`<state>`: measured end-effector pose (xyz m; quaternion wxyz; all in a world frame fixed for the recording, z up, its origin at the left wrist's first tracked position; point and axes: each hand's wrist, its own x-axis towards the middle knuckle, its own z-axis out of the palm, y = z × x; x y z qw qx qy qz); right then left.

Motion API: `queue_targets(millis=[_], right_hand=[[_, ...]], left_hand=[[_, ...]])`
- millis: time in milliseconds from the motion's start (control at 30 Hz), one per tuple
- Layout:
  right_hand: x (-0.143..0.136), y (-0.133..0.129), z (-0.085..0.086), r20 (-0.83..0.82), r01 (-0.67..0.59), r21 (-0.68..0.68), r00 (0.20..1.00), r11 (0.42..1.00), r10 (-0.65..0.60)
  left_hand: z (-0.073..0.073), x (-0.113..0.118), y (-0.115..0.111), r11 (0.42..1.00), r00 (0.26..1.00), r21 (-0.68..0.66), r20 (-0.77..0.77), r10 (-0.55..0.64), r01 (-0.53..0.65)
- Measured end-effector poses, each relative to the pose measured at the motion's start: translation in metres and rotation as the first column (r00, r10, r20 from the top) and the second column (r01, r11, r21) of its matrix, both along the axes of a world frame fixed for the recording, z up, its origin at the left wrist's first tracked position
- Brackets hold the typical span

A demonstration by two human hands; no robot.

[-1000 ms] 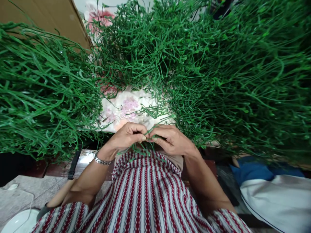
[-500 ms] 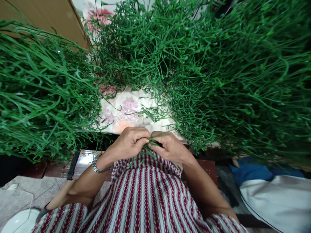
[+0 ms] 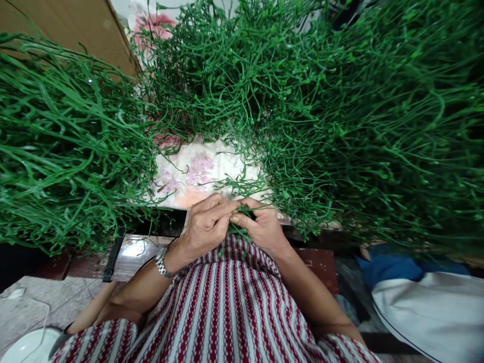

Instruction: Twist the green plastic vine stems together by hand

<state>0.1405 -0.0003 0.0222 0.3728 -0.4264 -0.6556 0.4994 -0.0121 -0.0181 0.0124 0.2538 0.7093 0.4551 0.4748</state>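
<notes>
Close in front of my striped clothing, my left hand [image 3: 207, 222] and my right hand [image 3: 262, 227] meet with fingertips almost touching. Both are closed in a pinch on a small bunch of thin green stems [image 3: 239, 231], whose ends poke out below and to the right of the fingers. The fingers cover the middle of the bunch. Just beyond the hands, a few loose green stems [image 3: 244, 186] lie on a floral cloth [image 3: 200, 169]. A metal watch circles my left wrist.
A tall heap of green stems [image 3: 68, 151] stands on the left; a larger heap [image 3: 333, 116] spreads across the back and right. Behind the left heap rises a cardboard box [image 3: 75, 30]. Blue and white fabric [image 3: 427, 292] lies at lower right, a white round object [image 3: 28, 348] at lower left.
My left hand has turned and its fingers now reach over toward the right hand's fingertips. The right hand has shifted slightly. The stems stay between both hands.
</notes>
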Motion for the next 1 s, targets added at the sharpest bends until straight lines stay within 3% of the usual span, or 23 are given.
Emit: queue_targets(millis=[133, 300, 433, 533, 633, 733, 833, 933, 1000], right_hand=[[0.001, -0.001, 0.004, 0.054, 0.032, 0.056, 0.998, 0.998, -0.035], [0.005, 0.001, 0.007, 0.177, -0.093, 0.076, 0.981, 0.993, 0.078], [0.011, 0.004, 0.016, 0.48, -0.272, 0.119, 0.858, 0.955, 0.184], [0.012, 0.005, 0.024, 0.673, -0.364, 0.182, 0.723, 0.913, 0.155], [0.012, 0.006, 0.026, 0.749, -0.422, 0.232, 0.653, 0.877, 0.116], [0.014, 0.006, 0.023, 0.752, -0.48, 0.208, 0.635, 0.852, 0.174], [0.016, 0.006, 0.022, 0.697, -0.615, 0.136, 0.616, 0.777, 0.366], [0.015, 0.008, 0.026, 0.514, -0.811, 0.109, 0.54, 0.574, 0.666], [0.014, 0.012, 0.03, 0.363, -0.872, 0.152, 0.488, 0.466, 0.794]], left_hand=[[0.003, 0.001, -0.002, 0.999, 1.0, -0.034, -0.012, 0.024, -0.024], [0.01, -0.003, -0.003, 0.992, 0.996, -0.122, -0.081, -0.023, 0.013], [0.016, -0.01, -0.001, 0.989, 0.935, -0.11, -0.331, -0.128, 0.097], [0.022, -0.015, 0.002, 0.981, 0.858, -0.104, -0.475, -0.195, 0.165], [0.026, -0.018, 0.004, 0.969, 0.836, -0.122, -0.49, -0.248, 0.216], [0.027, -0.022, 0.008, 0.941, 0.835, -0.18, -0.435, -0.336, 0.285], [0.03, -0.028, 0.012, 0.816, 0.77, -0.284, -0.28, -0.573, 0.503], [0.033, -0.034, 0.016, 0.547, 0.57, -0.365, -0.05, -0.82, 0.754], [0.032, -0.037, 0.017, 0.391, 0.474, -0.41, 0.121, -0.872, 0.824]])
